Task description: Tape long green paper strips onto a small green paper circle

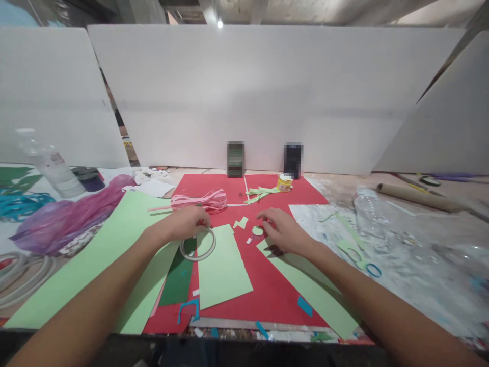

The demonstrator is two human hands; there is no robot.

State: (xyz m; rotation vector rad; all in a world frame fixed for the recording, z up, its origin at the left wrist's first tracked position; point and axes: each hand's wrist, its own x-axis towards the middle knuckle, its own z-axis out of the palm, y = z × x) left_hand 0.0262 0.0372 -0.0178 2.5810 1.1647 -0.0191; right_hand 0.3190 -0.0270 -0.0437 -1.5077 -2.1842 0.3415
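The head camera is showing the left hand [191, 221] gripping a pale ring [195, 259] near its upper edge with curled fingers, probably by the rim so that its hollow middle is being left clear. The ring is overlapping a green sheet [223, 270] in view; whether it is touching the sheet, I cannot tell. The right hand [282, 230] is hovering open, fingers parted and bent, nothing visible between them; that loose curve is seemingly suiting small pieces, as a green disc [257, 231] is lying just beside the fingertips. Red paper [267, 285] is spreading beneath, likely serving as a flat base. Beyond the left hand, pink ribbon [214, 200] is lying bundled, presumably against tangling, and a yellow tub [284, 184] is standing beside green strips [257, 196], perhaps pinning some.
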